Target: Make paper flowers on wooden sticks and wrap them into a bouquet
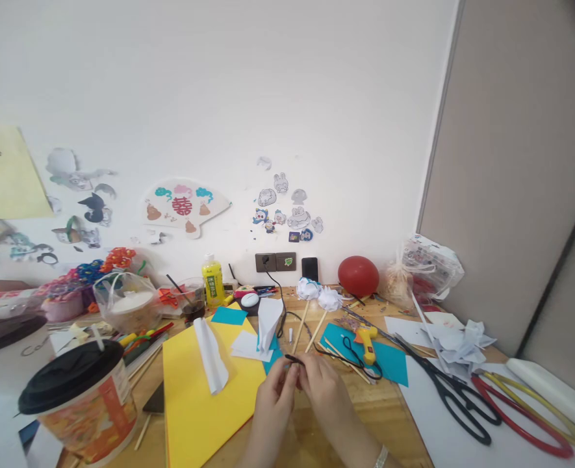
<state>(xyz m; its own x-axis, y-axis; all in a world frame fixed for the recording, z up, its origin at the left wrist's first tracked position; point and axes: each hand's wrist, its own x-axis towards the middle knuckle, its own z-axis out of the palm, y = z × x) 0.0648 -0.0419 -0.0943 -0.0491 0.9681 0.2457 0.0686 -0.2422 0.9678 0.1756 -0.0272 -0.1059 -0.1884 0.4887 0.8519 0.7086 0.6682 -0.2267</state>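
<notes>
My left hand (274, 392) and my right hand (325, 387) meet over the front middle of the wooden table, fingertips pinched close together. Between them shows a thin dark strip (293, 359), its ends partly hidden by the fingers; its exact kind is unclear. Beside my left hand lies a yellow sheet (209, 409) bearing a folded white paper (210, 357). Just beyond the fingers are white paper pieces (251, 344) and blue paper. To the right of my hands, a yellow glue gun (366, 344) rests on blue paper (395, 365), its black cord looping nearby.
Two sticks with white paper flowers (329, 299) lie toward the wall, near a red balloon (358, 275). Black-handled scissors (455, 390) and red-handled scissors (521, 416) are at right. A lidded paper cup (87, 409) stands front left; a yellow bottle (213, 281) stands behind.
</notes>
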